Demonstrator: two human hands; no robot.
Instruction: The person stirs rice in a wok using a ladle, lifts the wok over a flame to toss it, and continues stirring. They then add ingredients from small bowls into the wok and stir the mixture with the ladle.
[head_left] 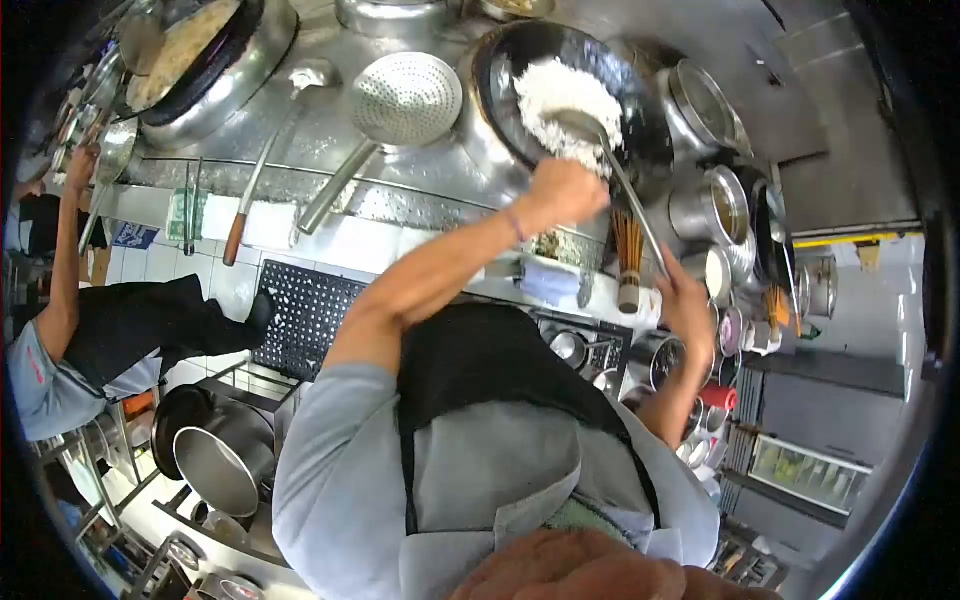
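My left hand [568, 191] is closed in a fist at the near rim of a dark wok [505, 75]; the exact grip is hidden under the fingers. White rice [560, 92] lies in the wok. My right hand [688, 310] is wrapped round the end of a long metal ladle [628, 185], whose bowl rests in the rice. To the left of the wok, a perforated skimmer [408, 98] lies on the steel stove top. Beside it is another ladle [268, 165] with a wooden handle end.
Metal pots [718, 205] crowd the right of the wok. A bamboo brush [627, 262] and a folded blue cloth [548, 282] sit at the near edge. At left, a co-worker's hand [82, 165] holds a utensil near another wok [225, 85]. A large pot [222, 470] stands behind me.
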